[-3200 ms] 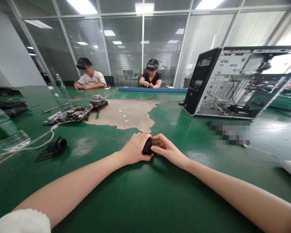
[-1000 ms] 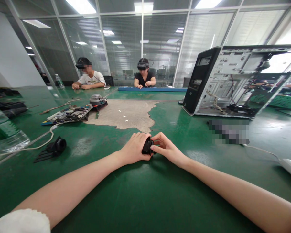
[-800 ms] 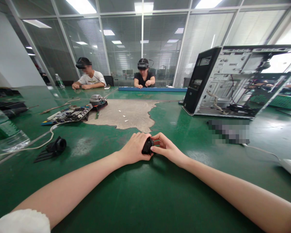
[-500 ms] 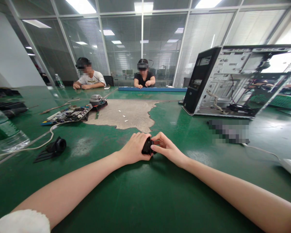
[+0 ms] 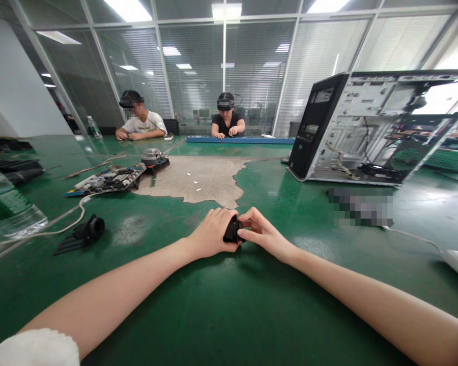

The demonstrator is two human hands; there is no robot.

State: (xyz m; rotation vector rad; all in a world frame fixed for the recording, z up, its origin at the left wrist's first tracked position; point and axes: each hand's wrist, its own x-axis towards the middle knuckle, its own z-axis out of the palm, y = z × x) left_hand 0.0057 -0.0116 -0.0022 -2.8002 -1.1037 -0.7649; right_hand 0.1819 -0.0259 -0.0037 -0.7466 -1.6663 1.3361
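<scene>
A small black part (image 5: 232, 231) rests on the green table (image 5: 229, 305) straight ahead of me. My left hand (image 5: 211, 234) is wrapped around its left side and holds it. My right hand (image 5: 263, 234) pinches its right side with thumb and fingers. Most of the part is hidden between the two hands. An open computer case (image 5: 366, 127) stands on the table to the far right of my hands.
At the left lie a black webcam-like piece (image 5: 87, 230), a white cable (image 5: 66, 218), a circuit board (image 5: 107, 179) and a clear plastic bottle (image 5: 7, 208). A worn bare patch (image 5: 198, 179) marks the table's middle. Two people sit at the far end.
My hands stay clasped on the black part with only slight finger shifts. The person in black at the far end has moved a little.
</scene>
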